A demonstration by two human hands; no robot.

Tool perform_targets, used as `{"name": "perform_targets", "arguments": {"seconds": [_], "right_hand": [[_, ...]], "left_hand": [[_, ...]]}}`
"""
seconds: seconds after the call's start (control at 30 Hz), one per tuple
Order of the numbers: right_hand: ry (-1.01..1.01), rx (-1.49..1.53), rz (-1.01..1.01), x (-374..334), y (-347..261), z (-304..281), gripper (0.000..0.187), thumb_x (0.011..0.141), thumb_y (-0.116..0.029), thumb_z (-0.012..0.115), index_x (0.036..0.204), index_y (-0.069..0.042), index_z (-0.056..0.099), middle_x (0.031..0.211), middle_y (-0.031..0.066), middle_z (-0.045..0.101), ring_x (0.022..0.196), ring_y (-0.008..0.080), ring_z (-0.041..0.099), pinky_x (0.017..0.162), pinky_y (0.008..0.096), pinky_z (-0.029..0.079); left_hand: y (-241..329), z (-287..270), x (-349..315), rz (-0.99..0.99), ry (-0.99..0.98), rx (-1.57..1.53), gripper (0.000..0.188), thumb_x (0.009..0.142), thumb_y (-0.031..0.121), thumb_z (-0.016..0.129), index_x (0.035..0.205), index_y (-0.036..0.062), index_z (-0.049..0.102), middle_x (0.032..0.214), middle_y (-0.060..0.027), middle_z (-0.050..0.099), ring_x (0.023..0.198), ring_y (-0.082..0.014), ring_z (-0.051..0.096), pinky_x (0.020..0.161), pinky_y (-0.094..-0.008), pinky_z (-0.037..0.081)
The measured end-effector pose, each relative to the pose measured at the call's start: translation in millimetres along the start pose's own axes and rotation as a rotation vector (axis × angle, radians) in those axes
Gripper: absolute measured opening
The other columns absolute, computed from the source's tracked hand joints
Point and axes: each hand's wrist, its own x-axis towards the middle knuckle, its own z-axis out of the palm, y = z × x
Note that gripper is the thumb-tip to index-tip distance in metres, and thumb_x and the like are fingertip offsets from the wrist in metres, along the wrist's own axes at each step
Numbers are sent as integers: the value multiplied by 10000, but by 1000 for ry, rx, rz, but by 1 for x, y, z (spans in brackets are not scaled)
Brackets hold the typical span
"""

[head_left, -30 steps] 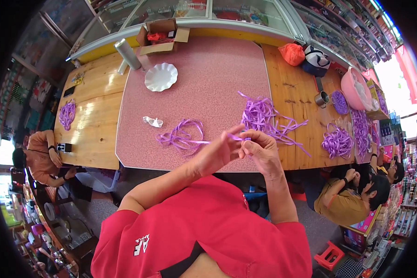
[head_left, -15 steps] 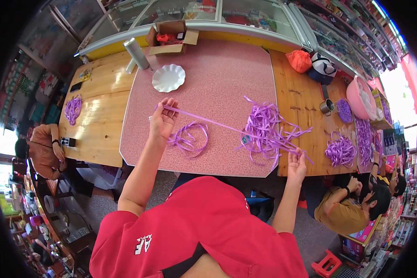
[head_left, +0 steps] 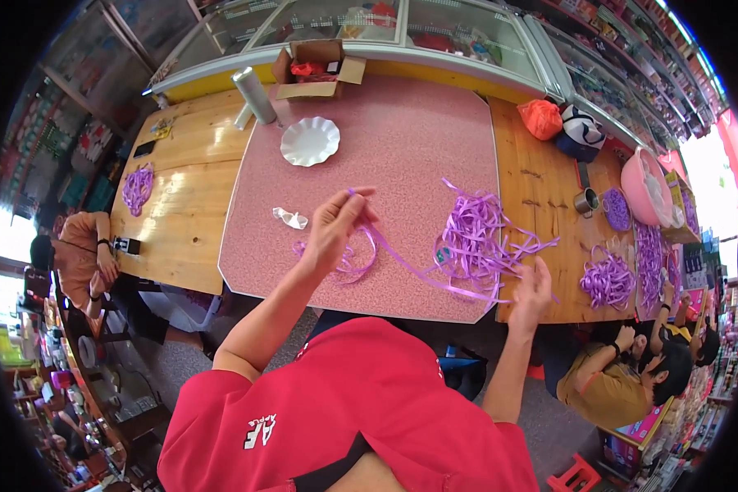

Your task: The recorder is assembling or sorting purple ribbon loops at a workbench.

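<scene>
My left hand (head_left: 336, 225) is pinched on a purple ribbon (head_left: 402, 261), above the middle of the pink-topped table. From it the strand sags to the right, its far part passing close to my right hand (head_left: 531, 293). That hand hovers at the table's right front corner, fingers apart, beside a loose tangled pile of purple ribbons (head_left: 473, 230). Under my left wrist lies a looped bundle of ribbon (head_left: 361, 266), partly covered by the hand. A small crumpled white piece (head_left: 289, 217) rests left of my left hand.
Farther back stand a white scalloped plate (head_left: 310, 141), a cylindrical roll (head_left: 254, 95) and an open cardboard box (head_left: 316, 72). More ribbon bundles (head_left: 607, 277), a metal cup (head_left: 585, 202) and a pink basin (head_left: 645, 187) sit on the right wooden table. People sit at both sides.
My left hand has moved right and lower, and the stretched ribbon has gone slack. My right hand's fingers have spread from a pinch. The crumpled white piece has come into sight.
</scene>
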Motion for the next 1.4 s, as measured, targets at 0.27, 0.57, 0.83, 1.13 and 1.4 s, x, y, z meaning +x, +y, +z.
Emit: {"name": "perform_targets", "arguments": {"seconds": [0.27,0.57,0.83,1.13,1.4], "right_hand": [[-626,-195,-481,-58,-97,140,154,888,52,648,1027,2,689,898,63,681,810,115,645,700,229,502],[-711,-165,-484,-63,-114,164,145,865,-13,703,1009,-27,703,817,21,630,655,68,517,555,219,409],[-671,69,-85,-71,-106,162,64,887,-35,671,948,-23,687,775,-42,573,642,12,451,537,197,365],[-705,-58,-272,-73,-121,154,171,969,-65,598,1116,1,656,877,9,660,682,8,505,573,162,394],[-762,483,246,-70,-108,152,149,925,-92,672,1052,-17,696,791,5,657,552,12,442,483,181,345]], "left_hand": [[31,61,-23,107,-353,667,235,1003,168,545,1101,-27,634,802,-47,588,754,-136,555,678,-296,461],[46,63,-31,344,-383,930,128,935,70,607,1012,-32,607,802,-138,565,694,-297,567,614,-358,452],[53,76,-36,351,-254,899,163,885,43,680,1040,-7,666,814,-94,585,670,-169,575,579,-285,436],[41,63,-31,-21,-167,256,89,910,114,693,936,29,685,908,7,616,817,-59,535,743,-224,425],[42,63,-30,-222,-218,60,113,915,152,695,956,47,692,906,31,596,787,-46,485,696,-203,384]]}}
